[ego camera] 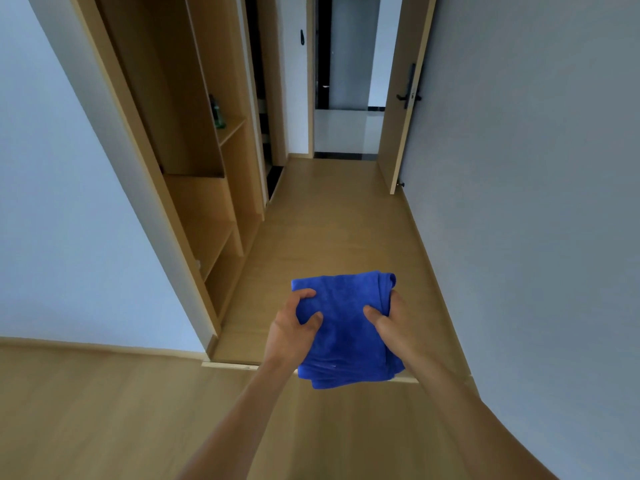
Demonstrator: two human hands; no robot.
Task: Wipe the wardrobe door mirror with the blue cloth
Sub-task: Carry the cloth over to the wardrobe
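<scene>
Blue cloth (346,327) held up in mid-air at approx 6 o'clock of view, folded into a thick pad, over wood floor (329,220). Left hand (292,329) clamped on cloth's left edge, thumb on top, fingers curled under; right hand (389,322) clamped on right edge, thumb pressed on top, cloth bunched at upper right corner. Both grips closed on cloth, none apart. Open wardrobe (194,161) noted at approx 10–11 o'clock along left wall, shelves bare wood, a greenish bottle (217,114) on one shelf. No mirror surface identified w/ certainty; a wardrobe door w/ mirror is not made out, poss. out of frame or edge-on beyond the shelving. Open room door (401,98) w/ dark handle at 1 o'clock, corridor beyond at 12. Progress judged early: cloth secured and apparently being readied/folded, no contact w/ any glass, no wiping seen. Left to do, by judgement: mirror to be located and faced, cloth passed to one hand, surface wiped across. Cloth looks soft and thick; likely to unfold if grip is loosened.
</scene>
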